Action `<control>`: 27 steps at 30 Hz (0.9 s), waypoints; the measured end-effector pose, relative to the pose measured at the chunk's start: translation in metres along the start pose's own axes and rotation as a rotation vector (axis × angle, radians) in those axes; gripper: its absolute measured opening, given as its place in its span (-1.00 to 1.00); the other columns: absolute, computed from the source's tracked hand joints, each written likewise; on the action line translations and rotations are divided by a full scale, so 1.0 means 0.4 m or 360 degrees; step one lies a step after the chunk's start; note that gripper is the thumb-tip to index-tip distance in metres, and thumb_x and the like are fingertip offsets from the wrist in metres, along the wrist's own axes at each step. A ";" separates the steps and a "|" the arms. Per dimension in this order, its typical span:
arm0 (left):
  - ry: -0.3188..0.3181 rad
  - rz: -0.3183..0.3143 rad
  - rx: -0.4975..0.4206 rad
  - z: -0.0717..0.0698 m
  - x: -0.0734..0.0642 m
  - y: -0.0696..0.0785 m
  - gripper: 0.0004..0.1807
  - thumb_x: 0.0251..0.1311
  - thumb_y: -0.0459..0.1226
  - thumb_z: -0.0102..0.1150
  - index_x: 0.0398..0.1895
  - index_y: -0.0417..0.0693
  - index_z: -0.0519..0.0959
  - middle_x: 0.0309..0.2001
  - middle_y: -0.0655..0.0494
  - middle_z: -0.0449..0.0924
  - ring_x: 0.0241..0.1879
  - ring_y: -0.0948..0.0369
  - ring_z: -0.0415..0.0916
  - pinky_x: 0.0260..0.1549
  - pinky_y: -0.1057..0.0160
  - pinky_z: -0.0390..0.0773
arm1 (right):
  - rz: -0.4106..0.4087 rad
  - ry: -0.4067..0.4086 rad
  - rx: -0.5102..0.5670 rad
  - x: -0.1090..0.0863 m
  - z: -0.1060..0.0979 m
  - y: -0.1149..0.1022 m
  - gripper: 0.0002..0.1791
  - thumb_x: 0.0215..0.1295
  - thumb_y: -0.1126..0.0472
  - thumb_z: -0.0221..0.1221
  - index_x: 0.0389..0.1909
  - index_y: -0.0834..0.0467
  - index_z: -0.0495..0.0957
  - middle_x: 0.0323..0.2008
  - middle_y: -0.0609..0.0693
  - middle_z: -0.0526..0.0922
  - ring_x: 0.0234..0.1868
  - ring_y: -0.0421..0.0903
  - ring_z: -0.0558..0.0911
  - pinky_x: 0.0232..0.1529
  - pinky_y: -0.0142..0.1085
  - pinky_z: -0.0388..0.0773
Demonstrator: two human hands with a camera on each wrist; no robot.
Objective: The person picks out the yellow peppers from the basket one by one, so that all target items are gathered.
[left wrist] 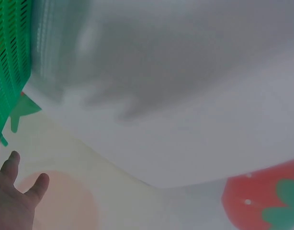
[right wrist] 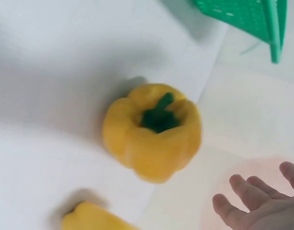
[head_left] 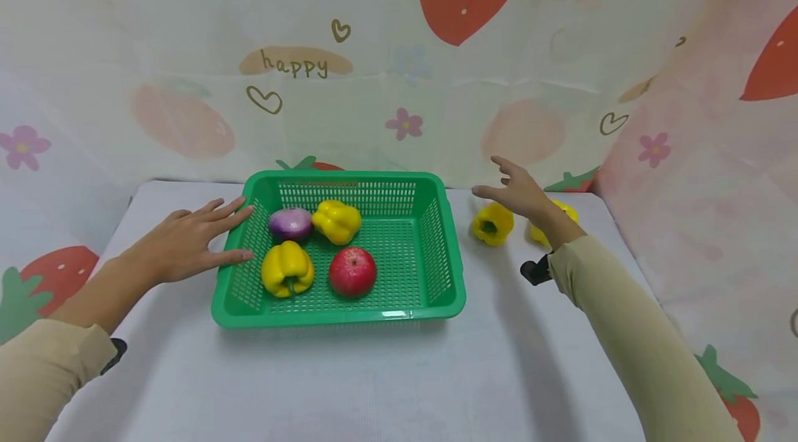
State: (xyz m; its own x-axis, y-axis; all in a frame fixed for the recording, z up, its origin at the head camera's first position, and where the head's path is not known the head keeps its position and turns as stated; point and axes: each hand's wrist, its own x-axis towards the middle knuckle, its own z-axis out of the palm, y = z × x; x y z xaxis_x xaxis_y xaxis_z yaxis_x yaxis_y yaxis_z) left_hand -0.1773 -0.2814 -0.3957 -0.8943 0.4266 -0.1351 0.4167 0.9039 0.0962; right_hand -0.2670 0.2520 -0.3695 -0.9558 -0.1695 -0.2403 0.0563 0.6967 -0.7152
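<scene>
A green plastic basket [head_left: 408, 317] stands on the white table. Inside it lie a purple onion [head_left: 290, 224], a yellow bell pepper [head_left: 337, 222] behind, another yellow bell pepper [head_left: 287, 269] in front, and a red pomegranate [head_left: 352, 272]. My left hand [head_left: 193, 237] is spread with straight fingers at the basket's left rim. To the right of the basket, my right hand [head_left: 520, 194] hangs with fingers extended and holds nothing. Below it a yellow bell pepper [right wrist: 152, 134] with a green stem sits on the table. One more yellow pepper [head_left: 537, 234] is partly hidden behind the right wrist.
The white table [head_left: 349, 386] reaches back to a fabric wall [head_left: 374, 102] printed with strawberries, flowers and hearts. Fabric also rises on the left and right sides. Dark straps [head_left: 535, 271] show at both wrists.
</scene>
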 end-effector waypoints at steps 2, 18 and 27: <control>0.0003 -0.0005 -0.0008 0.000 0.000 0.000 -0.04 0.24 0.36 -0.02 0.57 0.04 0.12 0.54 -0.13 0.06 0.47 -0.29 0.01 0.25 -0.46 0.14 | -0.0044 -0.0018 0.0018 0.005 0.003 -0.024 0.01 0.32 -0.10 0.26 0.60 0.05 -0.12 0.57 0.20 -0.07 0.51 0.26 0.10 0.42 0.20 0.14; -0.0018 -0.0002 -0.0008 0.000 -0.003 0.007 -0.05 0.26 0.36 -0.06 0.57 0.03 0.10 0.55 -0.14 0.03 0.48 -0.29 -0.02 0.26 -0.45 0.14 | -0.0327 -0.0181 0.0177 0.025 0.103 -0.186 -0.11 0.38 0.02 0.23 0.59 0.06 -0.04 0.58 0.03 -0.02 0.53 0.18 0.10 0.42 0.09 0.23; 0.0009 0.0013 0.0008 -0.002 -0.002 0.001 -0.05 0.26 0.35 -0.04 0.57 0.03 0.12 0.54 -0.14 0.06 0.46 -0.30 0.01 0.24 -0.46 0.17 | -0.0357 -0.0269 0.0183 0.038 0.172 -0.258 -0.12 0.35 0.00 0.26 0.57 0.08 0.04 0.56 0.07 0.05 0.50 0.18 0.19 0.38 0.05 0.31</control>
State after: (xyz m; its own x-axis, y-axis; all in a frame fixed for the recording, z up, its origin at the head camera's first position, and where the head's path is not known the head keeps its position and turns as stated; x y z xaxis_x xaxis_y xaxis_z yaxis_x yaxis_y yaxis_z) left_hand -0.1767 -0.2814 -0.3946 -0.8917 0.4338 -0.1289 0.4248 0.9006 0.0924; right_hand -0.2677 0.1295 -0.3446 -0.8870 -0.4305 -0.1671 -0.1091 0.5470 -0.8300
